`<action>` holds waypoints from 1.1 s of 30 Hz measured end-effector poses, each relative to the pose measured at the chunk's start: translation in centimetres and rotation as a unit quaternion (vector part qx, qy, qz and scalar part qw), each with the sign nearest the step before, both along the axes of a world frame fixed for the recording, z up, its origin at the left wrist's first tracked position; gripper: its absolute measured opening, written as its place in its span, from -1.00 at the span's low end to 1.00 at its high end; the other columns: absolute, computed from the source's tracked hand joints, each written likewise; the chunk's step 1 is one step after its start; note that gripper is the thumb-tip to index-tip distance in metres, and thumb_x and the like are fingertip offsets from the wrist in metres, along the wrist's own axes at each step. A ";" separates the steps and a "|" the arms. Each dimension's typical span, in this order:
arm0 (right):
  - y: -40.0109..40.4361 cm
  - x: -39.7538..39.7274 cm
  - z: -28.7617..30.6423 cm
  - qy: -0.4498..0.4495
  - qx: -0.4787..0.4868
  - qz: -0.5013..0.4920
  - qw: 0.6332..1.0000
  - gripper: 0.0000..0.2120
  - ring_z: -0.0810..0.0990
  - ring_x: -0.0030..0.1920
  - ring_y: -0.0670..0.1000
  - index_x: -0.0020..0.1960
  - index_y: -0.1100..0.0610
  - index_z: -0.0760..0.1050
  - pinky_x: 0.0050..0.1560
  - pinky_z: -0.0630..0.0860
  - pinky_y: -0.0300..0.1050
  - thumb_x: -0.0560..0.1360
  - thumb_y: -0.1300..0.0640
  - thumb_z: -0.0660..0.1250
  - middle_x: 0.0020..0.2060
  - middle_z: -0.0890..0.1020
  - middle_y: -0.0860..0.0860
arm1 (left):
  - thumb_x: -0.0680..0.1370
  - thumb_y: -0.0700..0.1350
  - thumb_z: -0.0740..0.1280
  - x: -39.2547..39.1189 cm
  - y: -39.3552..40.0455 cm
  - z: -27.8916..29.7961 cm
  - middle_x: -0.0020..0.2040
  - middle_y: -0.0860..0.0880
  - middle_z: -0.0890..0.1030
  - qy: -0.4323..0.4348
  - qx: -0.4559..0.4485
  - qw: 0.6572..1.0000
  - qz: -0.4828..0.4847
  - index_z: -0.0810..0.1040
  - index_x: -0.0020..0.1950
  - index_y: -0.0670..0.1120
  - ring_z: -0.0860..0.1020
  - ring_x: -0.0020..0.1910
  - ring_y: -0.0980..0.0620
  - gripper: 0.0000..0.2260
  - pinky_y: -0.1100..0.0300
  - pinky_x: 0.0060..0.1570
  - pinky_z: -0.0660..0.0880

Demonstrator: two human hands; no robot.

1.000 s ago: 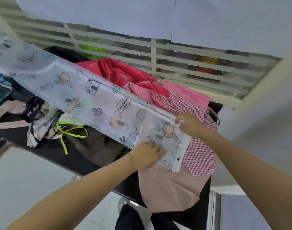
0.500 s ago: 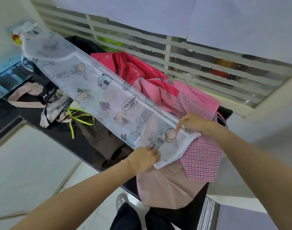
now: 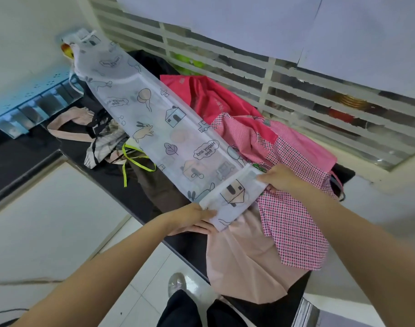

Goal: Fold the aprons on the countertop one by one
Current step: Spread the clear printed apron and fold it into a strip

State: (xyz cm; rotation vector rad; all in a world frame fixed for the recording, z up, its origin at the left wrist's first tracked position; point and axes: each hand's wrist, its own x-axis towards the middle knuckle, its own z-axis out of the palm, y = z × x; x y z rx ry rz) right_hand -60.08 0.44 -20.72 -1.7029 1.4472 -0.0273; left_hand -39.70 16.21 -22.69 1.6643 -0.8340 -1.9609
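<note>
A white translucent apron [image 3: 159, 128] printed with houses and rabbits lies in a long narrow strip across the dark bench [image 3: 140, 204], stretching away from the fingers toward the far left corner. Its near end is turned up into a short fold. The left hand [image 3: 190, 219] pinches the near-left corner of that fold, thumb on top and fingers underneath. The right hand [image 3: 280, 179] grasps the opposite corner, fingers curled over the edge. Just right of the right hand's fingers lies a pink checked apron [image 3: 293, 208], with a red apron [image 3: 213, 100] beyond it. Below both hands, a plain peach apron [image 3: 244, 263] hangs over the bench edge. Left of the strip lies a yellow-green strap [image 3: 135, 161].
</note>
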 end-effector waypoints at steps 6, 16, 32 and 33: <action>0.5 0.6 -0.6 0.026 -0.047 -0.032 0.998 -0.66 0.40 -0.50 0.01 -0.36 0.26 0.45 -0.34 0.37 -0.13 0.53 0.10 0.25 -0.50 0.45 0.09 | 0.59 -0.18 0.26 0.5 -0.4 -0.6 -0.24 -0.04 0.62 -0.191 -0.140 0.965 0.112 0.56 0.00 -0.17 0.59 -0.36 0.19 -0.89 0.34 -0.24 0.56; 0.8 1.9 -1.1 0.045 -0.096 -0.054 0.993 -0.68 0.49 -0.37 0.12 -0.38 0.21 0.37 -0.22 0.46 -0.03 0.50 0.13 0.29 -0.41 0.48 0.14 | 0.15 -0.16 0.56 -0.4 -1.0 -0.8 -0.11 -0.08 0.59 -0.699 -0.343 0.568 -0.266 0.51 0.02 -0.12 0.56 -0.26 -0.03 -0.51 0.19 -0.41 0.45; 0.9 0.0 -0.1 0.285 -0.322 0.490 0.758 -0.10 -0.11 0.53 0.04 0.54 -0.01 -0.28 0.46 0.10 0.04 0.45 0.46 0.17 0.52 -0.25 -0.10 | 0.45 -0.12 0.43 -0.2 0.4 -3.7 0.39 -0.24 0.33 -0.637 -0.345 0.579 -0.373 0.17 0.50 -0.23 0.43 0.20 -0.16 -0.30 0.08 0.19 0.45; 0.8 0.2 -0.2 0.288 -0.308 0.486 0.766 -0.11 -0.10 0.53 0.03 0.54 -0.01 -0.27 0.46 0.09 0.05 0.46 0.43 0.19 0.52 -0.24 -0.10 | 0.56 -0.15 0.27 -0.1 0.4 -3.9 0.46 -0.21 0.19 -0.628 -0.321 0.594 -0.387 0.00 0.54 -0.20 0.32 0.31 -0.15 -0.35 0.08 0.30 0.35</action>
